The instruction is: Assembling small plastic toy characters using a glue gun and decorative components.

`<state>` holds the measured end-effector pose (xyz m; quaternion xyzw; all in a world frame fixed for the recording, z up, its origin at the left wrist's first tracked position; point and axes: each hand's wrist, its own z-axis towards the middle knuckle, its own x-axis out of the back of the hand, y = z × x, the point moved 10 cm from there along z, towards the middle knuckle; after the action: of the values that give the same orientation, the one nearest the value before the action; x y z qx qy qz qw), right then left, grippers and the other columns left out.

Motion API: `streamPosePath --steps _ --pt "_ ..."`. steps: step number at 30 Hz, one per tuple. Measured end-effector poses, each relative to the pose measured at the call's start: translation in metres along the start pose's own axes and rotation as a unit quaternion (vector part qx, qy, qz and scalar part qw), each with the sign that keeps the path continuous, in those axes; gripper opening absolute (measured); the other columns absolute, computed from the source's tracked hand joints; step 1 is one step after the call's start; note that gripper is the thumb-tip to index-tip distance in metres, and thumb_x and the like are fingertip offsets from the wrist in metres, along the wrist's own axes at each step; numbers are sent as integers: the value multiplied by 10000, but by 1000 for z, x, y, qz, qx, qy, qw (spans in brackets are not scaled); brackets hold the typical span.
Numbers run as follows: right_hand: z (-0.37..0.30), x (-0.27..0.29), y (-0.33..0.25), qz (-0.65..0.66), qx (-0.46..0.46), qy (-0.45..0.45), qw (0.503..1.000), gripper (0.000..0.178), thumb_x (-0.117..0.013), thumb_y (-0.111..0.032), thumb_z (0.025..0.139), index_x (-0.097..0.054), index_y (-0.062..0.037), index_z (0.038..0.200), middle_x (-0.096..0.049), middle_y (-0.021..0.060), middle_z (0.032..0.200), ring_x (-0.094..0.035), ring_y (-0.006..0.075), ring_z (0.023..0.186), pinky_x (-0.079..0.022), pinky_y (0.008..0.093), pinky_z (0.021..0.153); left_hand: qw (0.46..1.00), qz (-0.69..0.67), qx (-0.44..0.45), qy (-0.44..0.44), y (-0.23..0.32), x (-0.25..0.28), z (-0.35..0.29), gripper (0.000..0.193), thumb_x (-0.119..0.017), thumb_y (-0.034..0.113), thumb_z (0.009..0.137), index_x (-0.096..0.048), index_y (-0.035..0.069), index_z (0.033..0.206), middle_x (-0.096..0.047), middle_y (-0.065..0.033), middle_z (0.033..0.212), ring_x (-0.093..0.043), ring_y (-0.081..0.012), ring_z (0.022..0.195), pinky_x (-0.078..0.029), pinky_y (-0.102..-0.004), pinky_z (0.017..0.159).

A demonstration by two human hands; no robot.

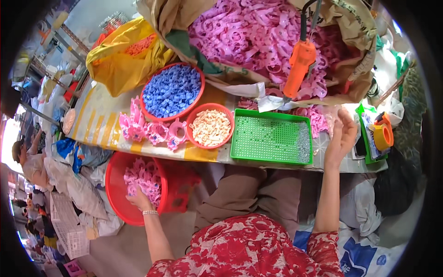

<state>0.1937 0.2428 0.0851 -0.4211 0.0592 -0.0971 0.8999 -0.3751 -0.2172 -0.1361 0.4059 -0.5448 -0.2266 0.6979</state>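
One bare left hand (138, 199) reaches into a red plastic bucket (116, 189), its fingers at moulded pink plastic pieces (145, 179) heaped towards the hand's 12 o'clock; whether it grips any cannot be told. At its 2 o'clock, the bare right hand (342, 135) is released, fingers loosely curved near the table's (104, 113) edge. From the right hand, a green rectangular perforated tray (251, 144) lies at 9 o'clock, an orange handheld power tool (300, 67) hangs at 11 o'clock, and behind that gapes a brown paper sack (361, 64) of more pink pieces.

Dark print on brown sack (359, 27), lettering on blue-and-white bag (374, 253)
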Motion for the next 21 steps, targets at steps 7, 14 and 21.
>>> streamPosePath --steps 7,14,21 --pt "-31 19 23 -2 -44 0 999 228 -485 -48 907 -496 28 1122 -549 112 1129 -515 163 1049 -389 276 924 973 7 -224 -52 85 -19 -49 793 -688 195 755 -243 -68 1357 -288 -271 1389 -264 -372 1303 -203 -406 1094" --pt "-66 38 20 -204 19 -18 979 102 -530 -9 845 -557 16 940 -579 94 886 -543 168 804 -431 276 743 874 -267 -383 -136 243 -28 -125 717 -597 -25 775 -208 -8 1377 -247 -175 1409 -261 -290 1314 -229 -407 1077" --pt "-89 48 49 -244 -39 -49 968 72 -562 -42 842 -565 -6 780 -530 60 673 -482 147 588 -404 272 570 729 -216 -597 -257 415 -86 -256 517 -641 26 726 -466 27 1213 -407 -163 1302 -423 -290 1193 -383 -384 956"
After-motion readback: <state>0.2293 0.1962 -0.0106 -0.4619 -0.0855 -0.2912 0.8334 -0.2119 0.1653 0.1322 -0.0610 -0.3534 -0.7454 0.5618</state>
